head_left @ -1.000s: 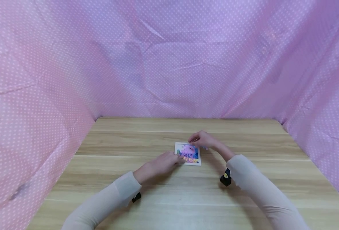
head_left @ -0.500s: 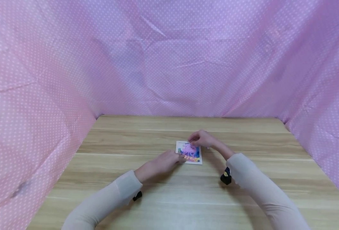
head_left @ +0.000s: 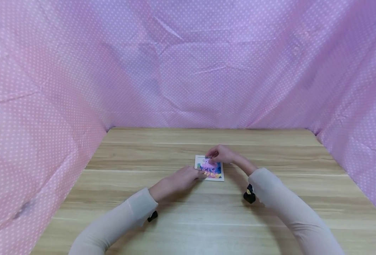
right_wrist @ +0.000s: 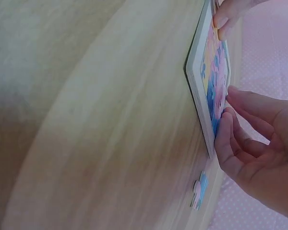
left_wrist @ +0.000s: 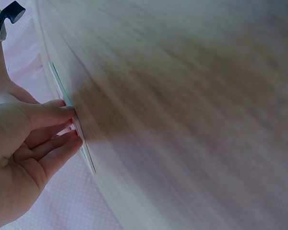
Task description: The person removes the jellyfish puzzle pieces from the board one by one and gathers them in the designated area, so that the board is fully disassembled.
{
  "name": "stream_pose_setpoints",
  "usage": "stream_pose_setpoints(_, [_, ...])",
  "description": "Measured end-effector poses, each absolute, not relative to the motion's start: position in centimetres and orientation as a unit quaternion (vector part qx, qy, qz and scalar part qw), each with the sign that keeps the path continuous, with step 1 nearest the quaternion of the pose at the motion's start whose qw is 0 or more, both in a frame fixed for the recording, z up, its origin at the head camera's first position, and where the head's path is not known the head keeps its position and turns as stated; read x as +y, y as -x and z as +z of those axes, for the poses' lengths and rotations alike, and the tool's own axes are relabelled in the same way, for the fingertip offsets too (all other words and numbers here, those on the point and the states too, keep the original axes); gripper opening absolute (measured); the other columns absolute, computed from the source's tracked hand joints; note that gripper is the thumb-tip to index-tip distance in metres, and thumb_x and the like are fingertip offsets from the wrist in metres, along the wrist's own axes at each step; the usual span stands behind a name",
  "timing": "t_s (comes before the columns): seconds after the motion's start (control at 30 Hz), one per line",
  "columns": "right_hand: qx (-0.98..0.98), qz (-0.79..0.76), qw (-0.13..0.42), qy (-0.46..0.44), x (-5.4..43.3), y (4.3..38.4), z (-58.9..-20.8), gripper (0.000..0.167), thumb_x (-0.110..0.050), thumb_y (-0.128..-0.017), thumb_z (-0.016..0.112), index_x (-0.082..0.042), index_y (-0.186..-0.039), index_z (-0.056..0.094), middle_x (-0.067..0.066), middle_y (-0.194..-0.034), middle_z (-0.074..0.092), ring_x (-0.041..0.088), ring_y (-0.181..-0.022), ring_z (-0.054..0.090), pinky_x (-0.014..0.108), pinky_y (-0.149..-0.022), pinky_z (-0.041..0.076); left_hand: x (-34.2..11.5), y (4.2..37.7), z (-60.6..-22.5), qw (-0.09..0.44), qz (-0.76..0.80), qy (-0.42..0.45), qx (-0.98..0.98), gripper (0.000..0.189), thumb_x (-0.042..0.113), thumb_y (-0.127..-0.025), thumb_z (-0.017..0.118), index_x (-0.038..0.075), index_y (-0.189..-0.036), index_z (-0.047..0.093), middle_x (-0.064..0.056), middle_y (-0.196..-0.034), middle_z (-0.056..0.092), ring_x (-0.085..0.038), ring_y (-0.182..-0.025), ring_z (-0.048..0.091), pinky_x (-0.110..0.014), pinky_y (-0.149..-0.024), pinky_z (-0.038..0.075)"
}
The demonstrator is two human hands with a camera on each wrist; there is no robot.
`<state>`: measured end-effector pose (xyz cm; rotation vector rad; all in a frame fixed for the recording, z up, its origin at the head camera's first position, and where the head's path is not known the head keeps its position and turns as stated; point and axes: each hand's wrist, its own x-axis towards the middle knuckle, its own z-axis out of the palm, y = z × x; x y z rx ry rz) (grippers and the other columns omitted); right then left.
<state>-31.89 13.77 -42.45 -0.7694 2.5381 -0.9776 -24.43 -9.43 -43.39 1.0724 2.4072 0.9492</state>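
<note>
A small square jigsaw puzzle (head_left: 212,172) in a white frame lies flat on the wooden table, showing a pink sea-creature picture over blue and yellow. My left hand (head_left: 185,178) rests its fingertips on the puzzle's lower left side; in the left wrist view its fingers (left_wrist: 57,148) touch the frame's edge, seen nearly edge-on. The right hand (head_left: 223,154) reaches over the top right part, fingers bent. Its fingertips (right_wrist: 224,125) touch the picture, with a gap between thumb and fingers and no piece visible there. A loose puzzle piece (right_wrist: 199,190) lies on the table beside the frame.
The light wood table (head_left: 188,219) extends all round the puzzle. Pink dotted cloth (head_left: 188,71) hangs behind and at both sides. Black wrist devices (head_left: 249,194) hang beneath the cream sleeves.
My right hand has shifted slightly left across the top of the puzzle. The left hand stays at the lower left side.
</note>
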Motion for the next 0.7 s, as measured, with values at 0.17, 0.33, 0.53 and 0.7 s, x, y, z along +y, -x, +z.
stream_pose_setpoints(0.17, [0.884, -0.325, 0.158, 0.297, 13.39, 32.03, -42.43, 0.021, -0.001, -0.09, 0.071, 0.002, -0.11, 0.073, 0.006, -0.094, 0.07, 0.016, -0.085, 0.06, 0.029, -0.076, 0.049, -9.47, 24.58, -43.34, 0.128, 0.278, -0.423, 0.853, 0.03, 0.014, -0.108, 0.047, 0.002, -0.13, 0.064, 0.001, -0.106, 0.066, -0.007, -0.07, 0.044, -0.021, -0.067, 0.041])
stream_pose_setpoints(0.33, [0.882, -0.304, 0.158, 0.324, 13.39, 32.22, -42.54, 0.021, 0.0, -0.09, 0.072, 0.001, -0.111, 0.074, 0.006, -0.094, 0.07, 0.014, -0.082, 0.059, 0.028, -0.075, 0.049, -9.47, 24.84, -43.22, 0.07, 0.216, -0.479, 0.848, 0.025, 0.005, -0.105, 0.051, 0.005, -0.121, 0.071, -0.003, -0.102, 0.069, -0.009, -0.07, 0.046, -0.02, -0.062, 0.038])
stream_pose_setpoints(0.53, [0.879, -0.304, 0.173, 0.325, 13.15, 32.24, -42.51, 0.022, 0.003, -0.089, 0.071, 0.003, -0.111, 0.072, 0.006, -0.091, 0.067, 0.015, -0.081, 0.057, 0.027, -0.074, 0.048, -9.57, 24.78, -43.14, 0.082, 0.228, -0.471, 0.848, 0.026, 0.006, -0.105, 0.05, 0.003, -0.122, 0.069, -0.003, -0.094, 0.068, -0.007, -0.066, 0.043, -0.019, -0.06, 0.036])
stream_pose_setpoints(0.7, [0.876, -0.308, 0.194, 0.315, 12.79, 32.21, -42.3, 0.02, 0.007, -0.089, 0.069, 0.005, -0.109, 0.068, 0.011, -0.094, 0.066, 0.017, -0.084, 0.056, 0.027, -0.076, 0.047, -9.57, 24.69, -43.19, 0.098, 0.235, -0.462, 0.85, 0.022, 0.007, -0.106, 0.05, 0.006, -0.115, 0.07, 0.003, -0.073, 0.045, -0.007, -0.058, 0.03, -0.019, -0.053, 0.028])
